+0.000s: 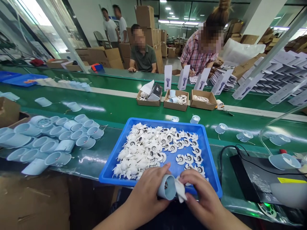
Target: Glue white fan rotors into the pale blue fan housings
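My left hand [147,191] is wrapped round a pale blue plastic cup-shaped housing [166,187], its open end turned to the right. My right hand [200,195] pinches a small white fan blade [180,190] at the mouth of that housing. Both hands hover over the near rim of a blue tray [211,163] that holds several white fan blades [144,150] in a heap.
A cluster of pale blue housings [50,140] lies at the left on the green bench. More housings ride the green conveyor belt [112,107]. Three cardboard boxes [176,100] sit beyond the tray. A black device [254,175] with cables is at the right. Other people work across the belt.
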Demonstrator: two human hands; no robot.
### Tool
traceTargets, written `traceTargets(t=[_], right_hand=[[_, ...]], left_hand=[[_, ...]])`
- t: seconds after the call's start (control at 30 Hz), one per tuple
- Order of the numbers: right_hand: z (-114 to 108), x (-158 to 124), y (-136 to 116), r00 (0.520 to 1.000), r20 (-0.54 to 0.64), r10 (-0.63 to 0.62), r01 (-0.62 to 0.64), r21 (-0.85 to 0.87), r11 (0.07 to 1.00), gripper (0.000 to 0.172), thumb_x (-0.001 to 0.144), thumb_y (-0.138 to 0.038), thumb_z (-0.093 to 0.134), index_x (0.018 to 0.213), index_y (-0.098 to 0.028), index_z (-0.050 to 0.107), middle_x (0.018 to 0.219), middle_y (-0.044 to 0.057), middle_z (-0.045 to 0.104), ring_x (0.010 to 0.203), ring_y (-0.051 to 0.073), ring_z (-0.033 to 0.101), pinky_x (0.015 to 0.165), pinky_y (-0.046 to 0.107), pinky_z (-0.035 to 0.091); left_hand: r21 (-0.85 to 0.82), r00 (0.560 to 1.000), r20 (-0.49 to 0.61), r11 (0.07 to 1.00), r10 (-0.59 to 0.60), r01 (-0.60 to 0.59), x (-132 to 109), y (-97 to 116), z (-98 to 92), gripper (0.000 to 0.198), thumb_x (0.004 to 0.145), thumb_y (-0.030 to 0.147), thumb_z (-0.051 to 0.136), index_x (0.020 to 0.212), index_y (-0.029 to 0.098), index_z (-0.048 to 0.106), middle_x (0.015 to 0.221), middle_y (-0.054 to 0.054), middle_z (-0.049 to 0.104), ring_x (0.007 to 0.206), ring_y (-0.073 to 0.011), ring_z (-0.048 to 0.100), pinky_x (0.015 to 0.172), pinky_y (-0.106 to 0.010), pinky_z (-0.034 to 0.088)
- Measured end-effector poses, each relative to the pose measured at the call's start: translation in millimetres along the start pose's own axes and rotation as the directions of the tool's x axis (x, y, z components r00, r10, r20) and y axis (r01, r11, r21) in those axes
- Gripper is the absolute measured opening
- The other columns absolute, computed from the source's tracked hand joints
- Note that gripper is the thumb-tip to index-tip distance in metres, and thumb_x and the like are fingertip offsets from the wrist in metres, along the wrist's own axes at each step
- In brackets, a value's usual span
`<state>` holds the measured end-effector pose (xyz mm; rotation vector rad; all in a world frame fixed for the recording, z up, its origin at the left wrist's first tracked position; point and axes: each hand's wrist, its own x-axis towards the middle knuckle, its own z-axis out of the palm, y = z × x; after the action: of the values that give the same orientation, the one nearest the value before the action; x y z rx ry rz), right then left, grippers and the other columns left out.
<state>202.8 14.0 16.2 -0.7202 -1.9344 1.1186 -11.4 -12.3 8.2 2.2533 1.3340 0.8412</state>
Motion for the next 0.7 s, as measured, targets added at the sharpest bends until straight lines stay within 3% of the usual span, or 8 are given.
traceTargets(t=[0.1,0.2,0.3,0.43,0.6,0.7], right_hand=[[0.3,7.4,-18.0,0.986,0.123,-0.108,0.15,-0.414,0.898,0.035,0.089,-0.01,0.052,0.121,-0.022,0.049,0.109,0.008,0.06,0.095,0.024,0.055,0.085,0.037,0.044],[4.3,17.0,-27.8,0.986,0.151,-0.076,0.155,-0.628,0.762,0.025,0.086,-0.01,0.057,0.109,-0.02,0.056,0.094,0.007,0.062,0.082,0.024,0.053,0.074,0.038,0.041],[8.1,25.0,-29.5,0.99,0.123,-0.066,0.128,-0.611,0.781,0.025,0.081,-0.009,0.057,0.103,-0.02,0.058,0.091,0.006,0.06,0.08,0.024,0.052,0.072,0.037,0.039],[9.3,28.4,-30.2,0.989,0.045,-0.142,0.145,-0.509,0.848,0.029,0.075,-0.009,0.05,0.102,-0.018,0.056,0.09,0.006,0.057,0.08,0.022,0.051,0.071,0.035,0.037],[13.3,25.7,-27.8,0.991,0.096,-0.098,0.137,-0.714,0.687,0.023,0.079,-0.011,0.064,0.1,-0.02,0.061,0.081,0.004,0.055,0.073,0.022,0.048,0.068,0.035,0.033],[18.1,28.8,-18.8,0.993,0.118,-0.022,0.102,-0.727,0.679,0.02,0.081,-0.013,0.071,0.097,-0.021,0.064,0.079,0.003,0.055,0.072,0.021,0.048,0.066,0.034,0.033]], left_hand=[[-0.067,0.997,-0.074,0.997,0.031,-0.036,0.9,1.8,3.8,0.084,0.079,0.016,0.064,0.15,0.026,0.018,0.12,-0.008,0.064,0.109,-0.0254,0.059,0.097,-0.044,0.047],[-0.072,0.988,-0.146,0.996,0.049,-0.06,1.1,2.2,7.3,0.083,0.084,0.017,0.061,0.152,0.024,0.014,0.119,-0.009,0.064,0.108,-0.0248,0.06,0.097,-0.044,0.047],[-0.047,0.983,-0.179,0.997,0.049,-0.059,-0.1,1.1,7.6,0.079,0.087,0.019,0.057,0.153,0.022,0.013,0.119,-0.01,0.063,0.108,-0.0247,0.06,0.096,-0.043,0.048],[0.002,0.975,-0.22,1.0,0.019,-0.019,-1.7,1.7,4.6,0.077,0.089,0.025,0.058,0.153,0.021,0.015,0.118,-0.011,0.063,0.11,-0.0258,0.059,0.095,-0.044,0.049],[0.131,0.961,-0.25,0.988,0.114,-0.083,-2.7,2.7,8.8,0.062,0.091,0.018,0.054,0.147,0.019,0.029,0.12,-0.012,0.063,0.116,-0.0261,0.056,0.101,-0.046,0.047],[0.158,0.948,-0.286,0.982,0.143,-0.1,-1.9,0.0,17.6,0.052,0.091,0.014,0.052,0.141,0.019,0.038,0.122,-0.012,0.063,0.118,-0.025,0.055,0.104,-0.045,0.046]])
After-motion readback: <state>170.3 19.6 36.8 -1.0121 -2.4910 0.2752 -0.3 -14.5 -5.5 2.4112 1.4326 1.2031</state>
